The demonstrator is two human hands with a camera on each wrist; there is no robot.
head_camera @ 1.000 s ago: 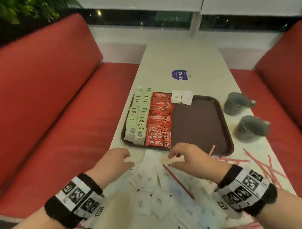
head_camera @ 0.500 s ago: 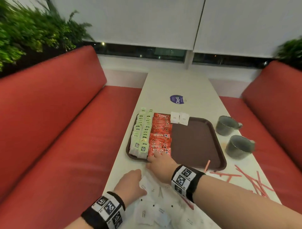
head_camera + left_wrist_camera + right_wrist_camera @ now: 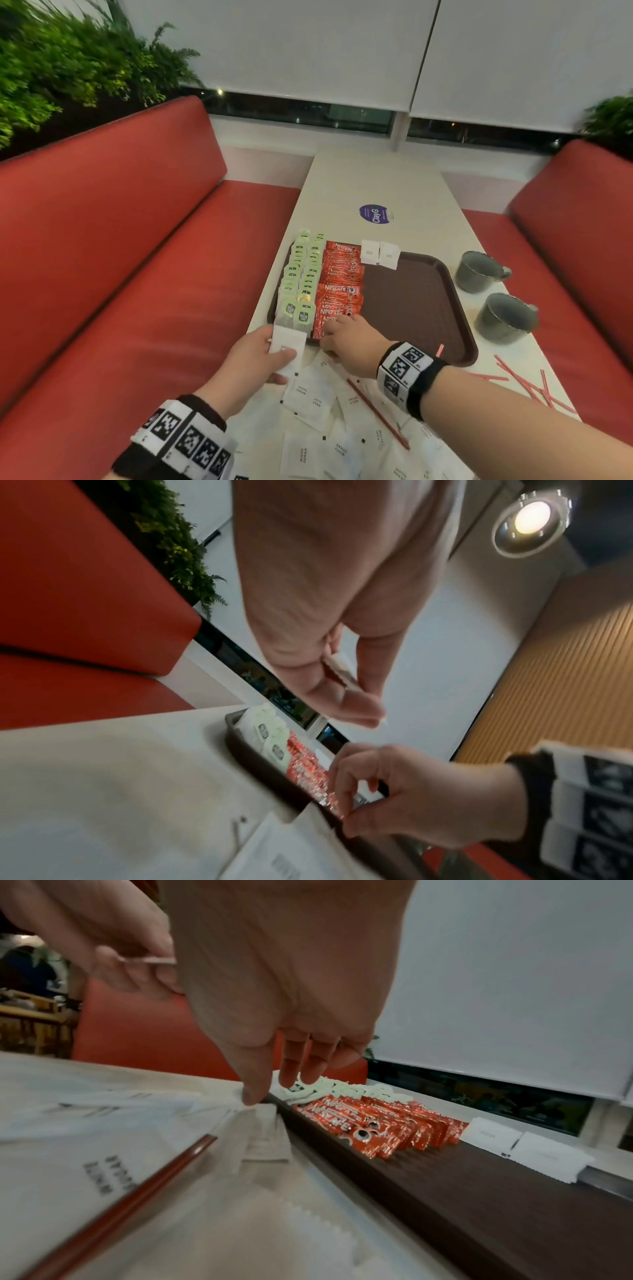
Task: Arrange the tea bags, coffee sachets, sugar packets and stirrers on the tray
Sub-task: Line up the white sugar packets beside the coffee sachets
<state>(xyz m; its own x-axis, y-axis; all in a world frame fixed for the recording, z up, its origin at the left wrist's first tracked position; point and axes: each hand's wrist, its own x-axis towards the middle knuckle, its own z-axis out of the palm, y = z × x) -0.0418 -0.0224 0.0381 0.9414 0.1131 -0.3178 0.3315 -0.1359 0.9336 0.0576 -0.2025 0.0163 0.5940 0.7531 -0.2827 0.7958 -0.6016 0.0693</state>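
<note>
Sugar packets point(image 3: 310, 399) are light, limp paper; pinch an edge. Left hand point(image 3: 255, 363) pinches one packet point(image 3: 286, 347); right hand point(image 3: 352, 344) fingers another's corner.

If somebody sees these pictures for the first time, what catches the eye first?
The neat rows of red coffee sachets and green-tagged tea bags on the left of the brown plastic tray. In front of it, the left hand holds a white sugar packet.
</note>
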